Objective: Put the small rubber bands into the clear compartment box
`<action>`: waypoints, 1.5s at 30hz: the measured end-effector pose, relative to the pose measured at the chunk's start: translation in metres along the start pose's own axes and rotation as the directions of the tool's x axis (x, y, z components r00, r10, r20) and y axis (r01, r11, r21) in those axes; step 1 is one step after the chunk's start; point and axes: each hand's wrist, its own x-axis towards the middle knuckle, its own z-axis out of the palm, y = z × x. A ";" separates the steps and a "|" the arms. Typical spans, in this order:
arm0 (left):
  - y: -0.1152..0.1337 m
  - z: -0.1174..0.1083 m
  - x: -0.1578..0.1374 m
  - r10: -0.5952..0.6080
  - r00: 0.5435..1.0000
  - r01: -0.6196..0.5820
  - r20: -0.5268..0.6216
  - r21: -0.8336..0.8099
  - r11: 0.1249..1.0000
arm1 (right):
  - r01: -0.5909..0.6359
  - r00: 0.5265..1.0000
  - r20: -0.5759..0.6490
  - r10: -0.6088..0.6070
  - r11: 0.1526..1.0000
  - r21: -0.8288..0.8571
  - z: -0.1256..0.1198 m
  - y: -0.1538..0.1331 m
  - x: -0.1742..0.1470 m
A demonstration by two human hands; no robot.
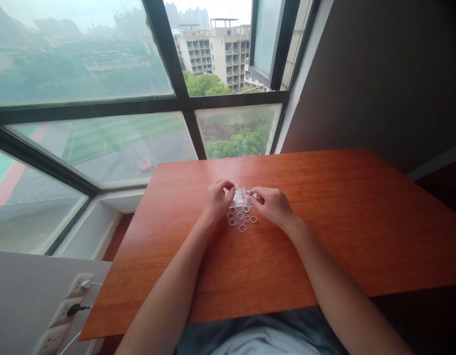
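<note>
A small clear plastic holder or box sits on the table between my two hands; its exact shape is hard to make out. At its left side, my left hand has thumb and fingers curled together in a pinch. My right hand pinches at the right side, with something whitish or clear by the fingertips. Whether either hand grips the plastic's edge or a small separate piece cannot be seen. Just in front of the plastic lie several thin, pale rings, some overlapping, flat on the wood between my wrists.
The reddish-brown wooden table spreads to both sides. Behind it stands a dark-framed window with one pane open. A dark wall rises at right. Wall sockets with plugged-in cables are below the table's left edge.
</note>
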 end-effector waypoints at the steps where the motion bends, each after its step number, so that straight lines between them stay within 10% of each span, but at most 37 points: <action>1: 0.000 -0.001 0.000 -0.001 1.000 0.001 0.001 -0.002 1.000 | 0.002 1.000 0.008 -0.002 1.000 0.002 -0.001 0.000 0.000; 12: -0.001 -0.009 0.001 -0.032 0.999 0.032 0.007 0.000 0.999 | 0.074 0.937 0.341 -0.068 0.997 -0.004 -0.010 0.005 -0.004; 28: -0.001 -0.008 0.000 -0.010 1.000 0.010 0.003 -0.025 1.000 | 0.099 0.911 0.408 -0.064 0.993 -0.065 -0.003 0.004 -0.007; 45: 0.006 -0.005 0.000 0.069 0.990 -0.047 0.122 -0.172 0.984 | 0.047 0.996 -0.073 -0.044 0.998 0.039 -0.002 -0.001 0.000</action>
